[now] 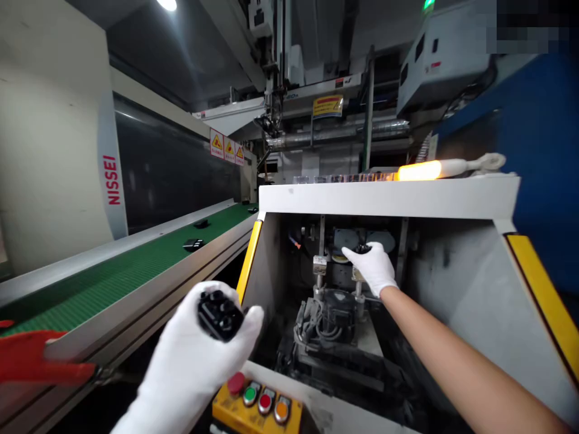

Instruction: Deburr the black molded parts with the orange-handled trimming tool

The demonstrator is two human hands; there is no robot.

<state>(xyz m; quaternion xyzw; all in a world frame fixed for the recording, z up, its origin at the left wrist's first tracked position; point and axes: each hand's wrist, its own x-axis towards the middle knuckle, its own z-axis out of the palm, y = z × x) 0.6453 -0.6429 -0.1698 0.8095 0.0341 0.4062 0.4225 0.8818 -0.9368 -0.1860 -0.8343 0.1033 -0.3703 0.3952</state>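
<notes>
Black plastic moulded part (220, 314): I have it lying in the white-gloved left hand (190, 361), fingers curled up around it, just above a yellow push-button box (256, 404). Right hand (371, 268), also gloved, fingers pressed together, reaches inside the grey machine housing (447, 283) against a dark piece (362, 248); I cannot tell whether it grips it. Green conveyor belt (108, 283), to the left, carries two black pieces (193, 245).

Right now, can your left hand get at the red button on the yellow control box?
Probably yes. The left hand is just above the red button on the yellow control box, with nothing between them. It holds a black plastic part, though, so it may need freeing first.
</notes>
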